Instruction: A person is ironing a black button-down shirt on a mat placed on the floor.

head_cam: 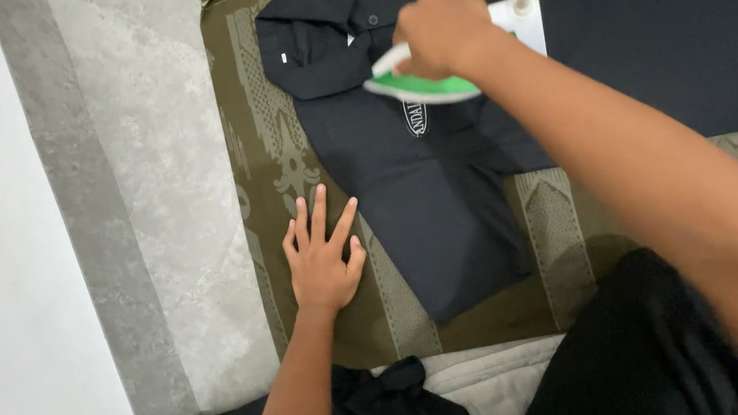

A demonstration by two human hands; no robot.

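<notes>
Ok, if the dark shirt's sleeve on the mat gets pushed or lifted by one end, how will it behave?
The dark fabric shirt sleeve probably flops: it lies flat, thin and creased on the olive patterned woven mat. Pushed, it would likely bunch up, not slide whole. The right hand, its grip on the green and white iron, presses the shirt nearby, so that end should stay pinned. The left hand rests flat on the mat.

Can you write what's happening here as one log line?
right hand: grips green-and-white iron | iron: on dark shirt | left hand: flat on patterned mat beside sleeve
</notes>
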